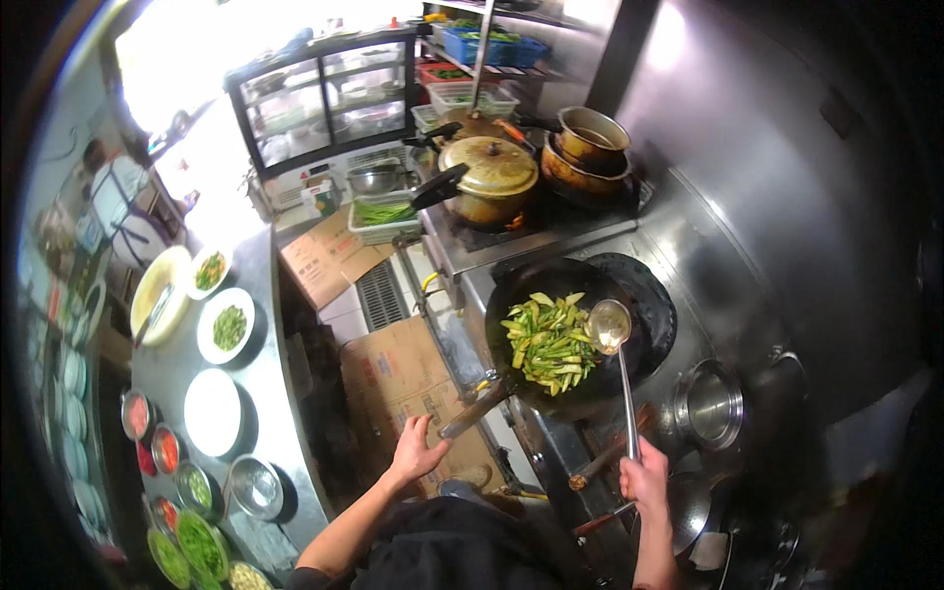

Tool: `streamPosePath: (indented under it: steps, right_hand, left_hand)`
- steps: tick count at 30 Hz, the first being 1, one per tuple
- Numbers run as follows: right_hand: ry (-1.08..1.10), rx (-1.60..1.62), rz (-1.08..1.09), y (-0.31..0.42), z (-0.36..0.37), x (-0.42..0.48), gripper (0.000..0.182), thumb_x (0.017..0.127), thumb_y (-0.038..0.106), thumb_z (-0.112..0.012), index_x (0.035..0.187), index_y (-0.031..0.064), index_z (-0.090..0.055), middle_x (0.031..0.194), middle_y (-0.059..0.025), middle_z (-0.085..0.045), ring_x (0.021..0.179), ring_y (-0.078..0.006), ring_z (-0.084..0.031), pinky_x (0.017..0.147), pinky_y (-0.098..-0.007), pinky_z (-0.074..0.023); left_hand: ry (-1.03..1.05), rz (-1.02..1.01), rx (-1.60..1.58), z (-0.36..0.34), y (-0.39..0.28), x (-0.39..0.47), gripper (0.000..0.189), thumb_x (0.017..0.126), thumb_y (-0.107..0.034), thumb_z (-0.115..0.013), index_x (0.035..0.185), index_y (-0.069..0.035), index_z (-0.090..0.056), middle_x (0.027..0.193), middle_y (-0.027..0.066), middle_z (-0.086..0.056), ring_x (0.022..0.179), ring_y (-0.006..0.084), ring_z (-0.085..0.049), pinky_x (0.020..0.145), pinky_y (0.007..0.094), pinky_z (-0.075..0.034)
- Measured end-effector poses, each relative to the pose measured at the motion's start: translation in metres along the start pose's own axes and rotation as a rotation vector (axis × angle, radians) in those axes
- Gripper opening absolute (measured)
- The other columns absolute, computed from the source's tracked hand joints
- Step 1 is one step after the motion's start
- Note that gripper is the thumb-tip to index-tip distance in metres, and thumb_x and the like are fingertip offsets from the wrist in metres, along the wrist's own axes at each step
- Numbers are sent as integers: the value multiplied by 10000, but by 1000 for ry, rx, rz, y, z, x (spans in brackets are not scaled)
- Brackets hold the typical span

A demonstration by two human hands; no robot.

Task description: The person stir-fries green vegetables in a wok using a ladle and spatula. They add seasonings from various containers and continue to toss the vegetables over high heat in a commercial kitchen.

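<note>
In my right hand (646, 476) is the handle of a metal ladle (611, 327). The ladle's bowl hangs at the right side of a dark wok (553, 276), by a heap of cut green vegetables (552, 341) in it. Whether the bowl touches the food I cannot tell. My left hand (419, 451) holds nothing, its fingers apart, just left of the end of the wok's handle (478, 411). A small gap seems to lie between the fingers and that handle.
Behind the wok stand a lidded pressure cooker (488, 181) and stacked pots (588, 151). A steel pot (709, 405) sits right of the ladle. On the left counter (284, 398) are white plates (212, 413) and bowls of chopped ingredients (200, 542). Cardboard (402, 376) covers the floor. Another person (125, 199) stands far left.
</note>
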State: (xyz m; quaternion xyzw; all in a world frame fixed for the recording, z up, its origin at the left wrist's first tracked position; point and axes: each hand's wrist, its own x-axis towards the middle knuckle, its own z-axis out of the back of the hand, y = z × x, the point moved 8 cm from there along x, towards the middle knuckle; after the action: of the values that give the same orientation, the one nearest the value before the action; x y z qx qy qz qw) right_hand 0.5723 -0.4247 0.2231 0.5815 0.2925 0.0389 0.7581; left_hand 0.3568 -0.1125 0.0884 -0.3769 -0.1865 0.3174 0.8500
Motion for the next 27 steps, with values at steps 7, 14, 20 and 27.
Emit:
streamPosePath:
  steps: [7,14,20,27]
  right_hand:
    - [-73,256,-64,-10,21,10,383,752,-46,-473,1127,25,-503,546,21,-441,372,-52,-402,311,-206,-332]
    - [-346,-403,238,-29,3,100,546,787,53,-526,1297,-23,-347,579,-18,-471,452,-103,-465,405,-250,-389]
    - [-179,57,-95,7,-47,106,608,802,52,-519,1358,31,-273,563,11,-416,402,-79,-420,331,-234,-340]
    - [-494,-874,140,61,-48,77,529,740,45,-525,1252,-26,-413,771,-259,-591,669,-359,-612,578,-392,-484]
  left_hand:
    - [776,296,78,-73,-16,62,309,630,-184,-634,817,51,-560,713,210,-595,667,313,-605,618,354,-480]
    - [680,-41,151,-92,-76,135,242,651,-156,-581,817,20,-576,778,236,-598,793,382,-592,679,421,-474]
    - [785,-79,156,-133,-127,217,295,683,-216,-578,863,17,-598,822,237,-607,805,379,-594,704,418,-486]
    - [920,-34,-53,-239,-113,240,247,692,-176,-557,685,68,-597,659,244,-601,661,356,-620,676,429,-500]
